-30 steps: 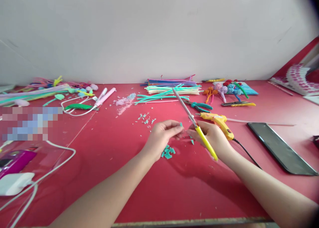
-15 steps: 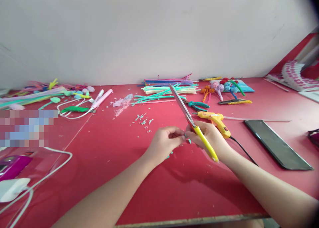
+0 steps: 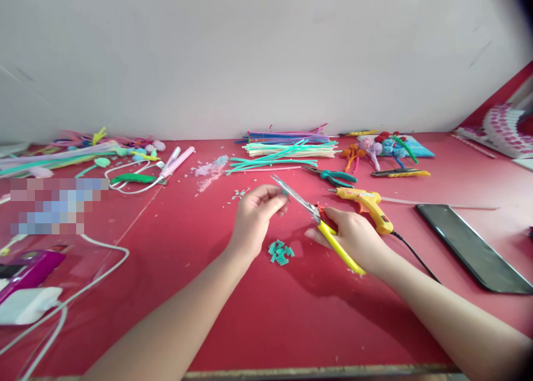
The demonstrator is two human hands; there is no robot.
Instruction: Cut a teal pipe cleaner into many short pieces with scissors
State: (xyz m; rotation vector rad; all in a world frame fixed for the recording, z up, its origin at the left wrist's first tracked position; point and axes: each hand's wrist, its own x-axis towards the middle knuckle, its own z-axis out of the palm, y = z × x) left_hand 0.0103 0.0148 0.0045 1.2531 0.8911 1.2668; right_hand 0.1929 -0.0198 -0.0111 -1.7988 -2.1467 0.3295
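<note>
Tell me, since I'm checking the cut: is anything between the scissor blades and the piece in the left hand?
Nothing visible. The scissors in the right hand point their blade tips at the left hand, whose fingertips pinch something too small to make out; the blades reach it directly.

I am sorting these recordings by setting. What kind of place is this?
Probably a hobby craft table against a plain wall, not a factory. Signs: a stack of pipe cleaners, a glue gun, and the right hand holding scissors beside the left hand, above small teal cuttings.
</note>
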